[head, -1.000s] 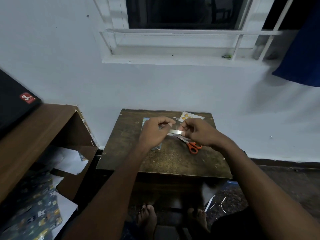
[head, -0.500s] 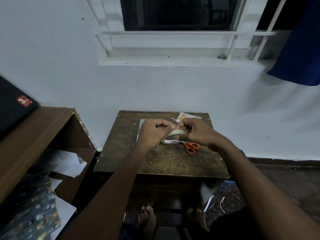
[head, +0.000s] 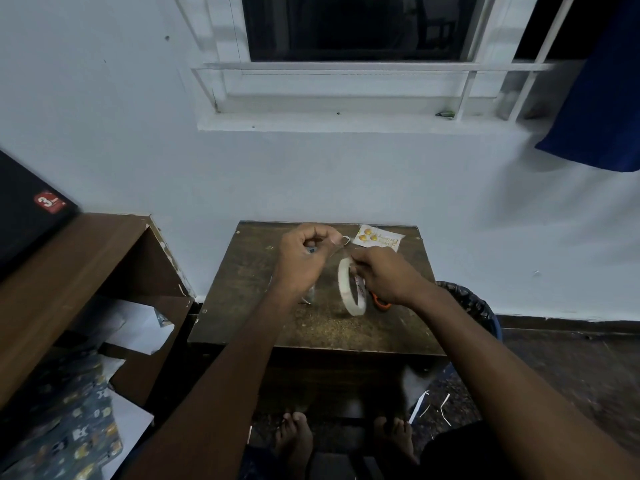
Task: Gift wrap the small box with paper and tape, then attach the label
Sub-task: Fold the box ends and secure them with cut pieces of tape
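Observation:
Over a small dark wooden table (head: pixel 242 306) my right hand (head: pixel 384 275) grips a white tape roll (head: pixel 350 291) that hangs on edge. My left hand (head: pixel 304 258) pinches the free end of a clear tape strip pulled up and left from the roll. Under my left hand lies the wrapped small box (head: pixel 309 296), almost wholly hidden; only a sliver of shiny paper shows. A white label (head: pixel 378 238) with orange dots lies at the table's far right corner. Orange-handled scissors (head: pixel 381 304) peek out below my right wrist.
A brown shelf unit (head: pixel 86 271) stands at the left with a black box (head: pixel 27 216) on top and patterned wrapping paper (head: pixel 62 427) below. A black-lined bin (head: pixel 474 306) sits right of the table. My bare feet (head: pixel 298 441) are under the table.
My hands have drawn apart, stretching a strip of tape. The roll has swung down to hang on edge under my right hand, and my left hand has risen toward the far side.

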